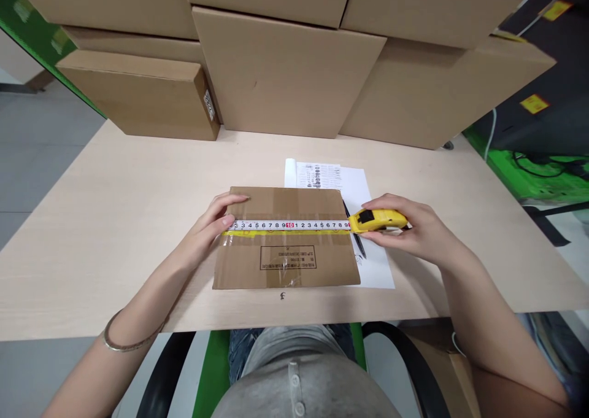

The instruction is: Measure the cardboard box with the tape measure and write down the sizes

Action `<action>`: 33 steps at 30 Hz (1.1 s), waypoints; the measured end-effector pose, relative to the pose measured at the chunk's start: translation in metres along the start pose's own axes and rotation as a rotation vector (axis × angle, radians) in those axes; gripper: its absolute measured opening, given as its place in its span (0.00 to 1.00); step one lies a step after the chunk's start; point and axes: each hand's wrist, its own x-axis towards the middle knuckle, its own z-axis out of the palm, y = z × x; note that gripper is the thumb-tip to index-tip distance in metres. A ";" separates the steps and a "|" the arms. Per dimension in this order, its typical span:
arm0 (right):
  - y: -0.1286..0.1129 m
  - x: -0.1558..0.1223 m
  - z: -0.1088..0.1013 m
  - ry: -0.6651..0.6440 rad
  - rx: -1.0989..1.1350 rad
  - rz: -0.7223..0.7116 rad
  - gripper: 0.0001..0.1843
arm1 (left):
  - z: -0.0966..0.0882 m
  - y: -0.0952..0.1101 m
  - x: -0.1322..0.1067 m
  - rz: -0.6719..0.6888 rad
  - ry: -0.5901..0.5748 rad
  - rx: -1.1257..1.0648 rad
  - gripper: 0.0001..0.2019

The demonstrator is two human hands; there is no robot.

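A flat brown cardboard box (285,264) lies on the table in front of me, sealed with clear tape and printed with a small framed label. A white measuring tape blade (289,225) stretches across its top from left to right. My left hand (209,228) pins the tape's end at the box's left edge. My right hand (414,228) holds the yellow tape measure case (378,220) just past the box's right edge. A black pen (356,240) lies beside the box under the case.
A printed white paper sheet (363,191) lies under the box's right side. Large cardboard boxes (285,68) are stacked along the back of the light wooden table (115,221). A green stand and cables sit at the far right.
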 end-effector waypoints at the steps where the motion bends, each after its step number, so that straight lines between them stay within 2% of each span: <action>1: 0.000 0.000 0.000 -0.003 -0.002 0.003 0.20 | 0.000 0.000 0.000 0.005 0.000 -0.002 0.19; 5: -0.002 -0.002 -0.003 -0.007 -0.036 0.014 0.21 | 0.000 0.001 0.001 0.020 0.000 0.017 0.19; 9: -0.006 0.000 -0.011 0.003 -0.063 0.071 0.29 | -0.001 -0.001 0.002 0.043 -0.013 0.037 0.20; 12: -0.020 0.020 -0.007 -0.069 -0.043 0.055 0.25 | -0.003 -0.002 0.002 0.061 -0.025 0.043 0.20; 14: -0.035 0.043 0.007 -0.153 -0.085 0.003 0.24 | -0.003 -0.003 0.002 0.069 -0.035 0.050 0.20; 17: -0.061 0.082 0.039 -0.269 -0.217 -0.125 0.29 | -0.002 -0.005 0.002 0.116 -0.021 0.058 0.20; 21: -0.092 0.122 0.077 -0.316 -0.198 -0.385 0.21 | 0.004 -0.010 0.005 0.167 0.003 -0.100 0.28; 24: -0.103 0.136 0.088 -0.320 -0.151 -0.523 0.16 | 0.008 -0.013 0.006 0.136 0.039 -0.196 0.33; 26: -0.100 0.136 0.086 -0.273 -0.094 -0.567 0.14 | 0.007 -0.016 0.006 0.152 0.028 -0.178 0.35; 28: -0.092 0.129 0.076 -0.193 0.005 -0.530 0.15 | 0.003 -0.014 0.005 0.191 -0.033 -0.109 0.37; 30: -0.079 0.115 0.059 -0.114 0.126 -0.410 0.22 | -0.003 -0.004 0.001 0.246 -0.071 0.056 0.36; 33: -0.060 0.086 0.026 -0.120 0.303 -0.196 0.24 | -0.003 0.027 -0.013 0.350 0.008 0.503 0.27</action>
